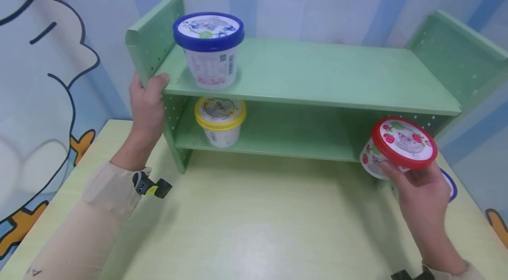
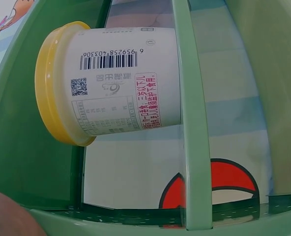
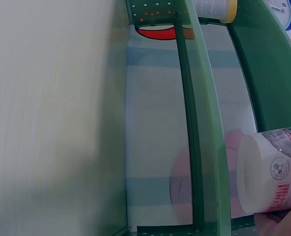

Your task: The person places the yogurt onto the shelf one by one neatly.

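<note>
My right hand [image 1: 426,200] grips a white tub with a red lid [image 1: 406,139], strawberries printed on it, at the right front of the green shelf [image 1: 309,77]. In the right wrist view the base of this red-lidded tub [image 3: 271,172] hangs over the lower board's edge. My left hand [image 1: 147,106] holds the shelf's left side panel, thumb in front; the other fingers are partly hidden behind it. A blue-lidded tub [image 1: 210,48] stands upright on the top board at the left. Under it, a yellow-lidded tub [image 1: 221,121] stands on the lower board.
Behind my right hand shows part of another blue-rimmed lid [image 1: 450,185], mostly hidden. The shelf stands on a pale wooden table [image 1: 246,218], against a blue-striped wall [image 1: 301,2]. Raised side panels [image 1: 460,57] bound the top board.
</note>
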`<action>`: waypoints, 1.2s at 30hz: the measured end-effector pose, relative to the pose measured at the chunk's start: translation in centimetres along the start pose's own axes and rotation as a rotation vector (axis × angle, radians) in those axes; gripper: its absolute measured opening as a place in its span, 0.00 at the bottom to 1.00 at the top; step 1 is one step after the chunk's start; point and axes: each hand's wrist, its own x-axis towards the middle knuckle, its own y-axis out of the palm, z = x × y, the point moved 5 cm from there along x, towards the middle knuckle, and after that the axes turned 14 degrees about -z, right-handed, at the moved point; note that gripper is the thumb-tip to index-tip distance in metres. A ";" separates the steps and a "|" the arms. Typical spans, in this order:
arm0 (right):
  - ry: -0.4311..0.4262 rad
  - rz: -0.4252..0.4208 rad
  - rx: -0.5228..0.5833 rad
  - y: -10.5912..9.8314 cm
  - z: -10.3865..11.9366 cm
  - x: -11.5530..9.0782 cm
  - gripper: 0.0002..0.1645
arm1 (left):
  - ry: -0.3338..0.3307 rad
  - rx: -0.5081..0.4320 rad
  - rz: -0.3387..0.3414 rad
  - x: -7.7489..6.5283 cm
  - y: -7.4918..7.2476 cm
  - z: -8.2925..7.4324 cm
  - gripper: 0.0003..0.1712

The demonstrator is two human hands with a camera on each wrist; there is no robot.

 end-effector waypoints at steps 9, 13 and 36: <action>-0.112 0.004 0.009 0.3 0.3 0.3 0.36 | 0.029 -0.008 0.003 0.0 0.1 -0.1 0.19; -0.088 0.007 0.075 0.3 0.3 0.5 0.36 | 0.044 -0.015 0.006 0.0 0.2 -0.2 0.18; -0.073 0.000 -0.002 1.0 0.0 1.3 0.36 | 0.008 0.005 0.007 0.0 0.0 -0.1 0.18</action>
